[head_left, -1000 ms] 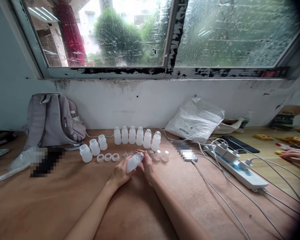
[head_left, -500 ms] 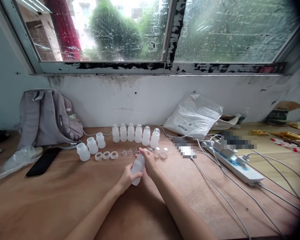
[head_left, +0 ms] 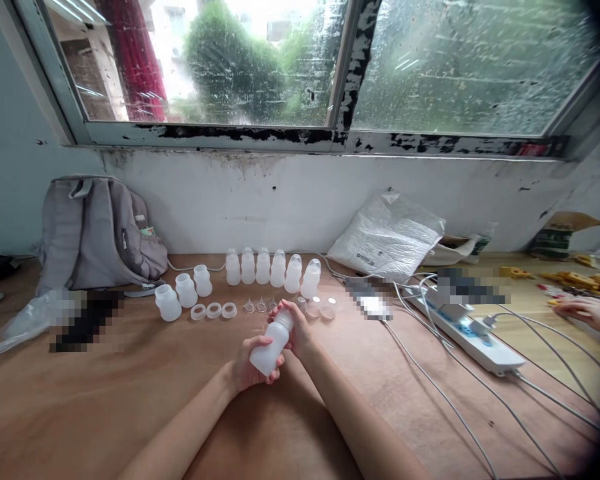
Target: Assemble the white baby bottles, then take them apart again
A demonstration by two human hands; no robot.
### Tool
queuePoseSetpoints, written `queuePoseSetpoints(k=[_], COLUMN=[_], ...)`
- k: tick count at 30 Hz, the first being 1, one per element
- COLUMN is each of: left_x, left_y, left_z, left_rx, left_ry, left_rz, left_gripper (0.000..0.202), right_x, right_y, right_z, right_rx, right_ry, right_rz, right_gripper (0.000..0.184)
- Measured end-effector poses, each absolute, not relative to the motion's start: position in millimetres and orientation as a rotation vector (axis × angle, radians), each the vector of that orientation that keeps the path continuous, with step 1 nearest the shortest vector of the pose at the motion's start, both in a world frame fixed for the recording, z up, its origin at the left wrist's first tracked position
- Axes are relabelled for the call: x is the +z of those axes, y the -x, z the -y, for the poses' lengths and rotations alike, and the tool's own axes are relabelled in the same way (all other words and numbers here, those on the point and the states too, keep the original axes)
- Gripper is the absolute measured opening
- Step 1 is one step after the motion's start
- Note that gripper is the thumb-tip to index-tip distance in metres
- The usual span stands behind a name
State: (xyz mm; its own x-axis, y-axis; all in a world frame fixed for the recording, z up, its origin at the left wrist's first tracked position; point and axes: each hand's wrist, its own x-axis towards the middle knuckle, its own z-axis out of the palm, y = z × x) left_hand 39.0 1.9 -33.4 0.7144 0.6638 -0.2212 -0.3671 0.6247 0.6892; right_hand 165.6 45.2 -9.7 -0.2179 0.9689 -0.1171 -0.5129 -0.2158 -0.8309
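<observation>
A frosted white baby bottle (head_left: 271,350) is tilted between my two hands, its top leaning up and to the right. My left hand (head_left: 253,363) is wrapped round the lower body. Around the neck and top end close the fingers of my right hand (head_left: 296,328), which hide much of that end. Just beyond lie several clear teats (head_left: 261,305), partly behind my right hand, and clear caps (head_left: 327,308). Three collar rings (head_left: 213,311) lie to the left. Three open bottle bodies (head_left: 168,303) stand behind the rings, and a row of capped bottles (head_left: 263,267) stands at the back.
On the left are a grey backpack (head_left: 97,233), a plastic bag (head_left: 35,320) and a blurred dark object (head_left: 87,320). A power strip (head_left: 480,343) with trailing cables and a silver bag (head_left: 387,233) occupy the right. Another person's hand (head_left: 587,312) reaches among yellow parts at far right.
The bottle has tipped further over in my hands, its base swinging left. My left hand has turned with it. Another person's hand has come further into view at the right.
</observation>
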Motion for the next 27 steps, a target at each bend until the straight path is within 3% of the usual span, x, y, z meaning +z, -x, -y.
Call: queuePoseSetpoints(k=[4,10,15,27], left_x=[-34.6,-27.9,-24.7,-33.8], left_y=[-39.8,-48.4,-53.8,-35.6], left_z=[0.9,7.1,8.2,-0.1], left_rx=[0.617,0.706,0.760,0.939], left_ry=[-0.618,-0.658,-0.804,-2.267], left_rz=[-0.394,-0.483,-0.612,-1.467], left_gripper=[0.049,0.035,0.038,0.046], right_x=[-4.1,-2.0,-4.4,-9.0], right_y=[-164.9,-166.4,-167.8,-181.0], right_z=[-42.9,-42.8,-45.8,-53.7], right_rx=[1.675,1.519,1.449,0.750], right_ry=[0.757,0.795,0.892,1.064], right_rz=[0.801,0.852,0.902,1.101], right_gripper=[0.024,0.023,0.027,0.028])
